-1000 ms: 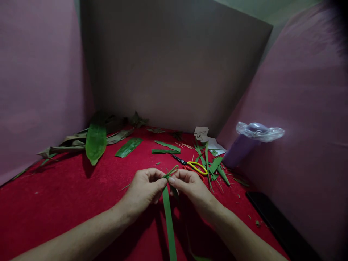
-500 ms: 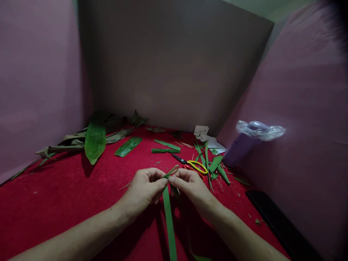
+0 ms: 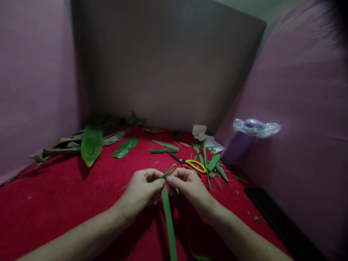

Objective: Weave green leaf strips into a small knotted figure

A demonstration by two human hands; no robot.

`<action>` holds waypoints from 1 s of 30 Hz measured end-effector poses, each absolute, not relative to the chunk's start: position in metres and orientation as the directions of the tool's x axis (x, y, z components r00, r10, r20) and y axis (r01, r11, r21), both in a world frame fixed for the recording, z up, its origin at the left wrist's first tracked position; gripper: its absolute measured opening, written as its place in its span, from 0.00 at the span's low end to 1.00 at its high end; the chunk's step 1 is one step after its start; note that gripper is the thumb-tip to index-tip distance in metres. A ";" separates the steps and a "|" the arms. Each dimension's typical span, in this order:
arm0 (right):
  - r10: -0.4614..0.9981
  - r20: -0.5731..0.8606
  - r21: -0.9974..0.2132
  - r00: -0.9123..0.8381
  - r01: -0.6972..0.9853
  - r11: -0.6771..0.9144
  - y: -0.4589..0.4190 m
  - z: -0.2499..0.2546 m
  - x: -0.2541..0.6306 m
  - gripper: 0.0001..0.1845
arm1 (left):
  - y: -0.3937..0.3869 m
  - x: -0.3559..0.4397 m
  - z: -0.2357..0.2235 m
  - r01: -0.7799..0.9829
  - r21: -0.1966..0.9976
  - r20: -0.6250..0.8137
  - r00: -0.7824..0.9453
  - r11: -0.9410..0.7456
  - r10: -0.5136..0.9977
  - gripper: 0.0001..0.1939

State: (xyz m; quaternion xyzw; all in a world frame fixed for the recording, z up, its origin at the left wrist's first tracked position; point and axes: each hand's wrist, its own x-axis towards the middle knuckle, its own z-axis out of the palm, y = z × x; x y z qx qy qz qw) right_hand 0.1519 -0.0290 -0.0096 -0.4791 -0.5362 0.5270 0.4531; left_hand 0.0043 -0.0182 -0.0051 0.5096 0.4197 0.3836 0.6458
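Observation:
My left hand [image 3: 145,186] pinches a long green leaf strip [image 3: 169,221] between thumb and fingers. One end of the strip hangs down toward me, while a small loop sticks up to the right above my fingertips. My right hand [image 3: 189,185] pinches the same folded part from the other side, its thumb nearly touching my left thumb. The exact fold lies partly hidden behind the fingers. Just beyond my right hand lie scissors with yellow handles [image 3: 199,166] and, partly covered by the hand, something with red handles [image 3: 187,166].
Cut leaf strips [image 3: 164,150] and leaf scraps [image 3: 214,163] lie on the red cloth [image 3: 54,203]. Large leaves [image 3: 92,145] are at the left back. A purple container [image 3: 236,146] with clear plastic stands right, near white paper [image 3: 212,143]. A black flat object [image 3: 277,217] lies at right.
The view has shifted slightly, so the surroundings sit a little further left. Both hands keep their pinch on the leaf strip, with hardly any visible movement.

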 end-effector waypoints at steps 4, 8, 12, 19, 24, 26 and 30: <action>0.994 0.001 -1.000 -0.113 0.030 0.005 -0.028 -0.010 0.152 0.18 | -0.018 0.003 -0.006 -0.095 0.976 -0.150 0.365 0.197 0.919 0.09; 0.993 0.031 -0.999 -0.112 0.023 0.033 -0.029 -0.010 0.151 0.18 | -0.019 0.002 -0.006 -0.092 0.977 -0.140 0.391 0.190 0.910 0.12; 0.991 0.013 -1.000 -0.132 0.016 0.015 -0.029 -0.010 0.151 0.17 | -0.019 0.002 -0.005 -0.092 0.977 -0.142 0.394 0.193 0.908 0.13; 0.971 0.014 -0.996 -0.238 -0.090 -0.007 -0.030 -0.006 0.152 0.15 | -0.014 0.002 -0.007 -0.083 0.972 -0.180 0.347 0.221 0.921 0.14; 0.963 -0.042 -0.989 -0.268 -0.124 -0.078 -0.032 -0.005 0.153 0.14 | -0.012 0.002 -0.008 -0.094 0.975 -0.165 0.308 0.203 0.937 0.13; 0.960 -0.058 -0.986 -0.274 -0.134 -0.098 -0.031 -0.005 0.154 0.13 | -0.012 0.002 -0.009 -0.092 0.976 -0.161 0.297 0.196 0.941 0.13; 0.956 -0.083 -0.972 -0.282 -0.190 -0.141 -0.030 -0.003 0.158 0.16 | -0.012 0.001 -0.010 -0.094 0.978 -0.150 0.293 0.185 0.944 0.13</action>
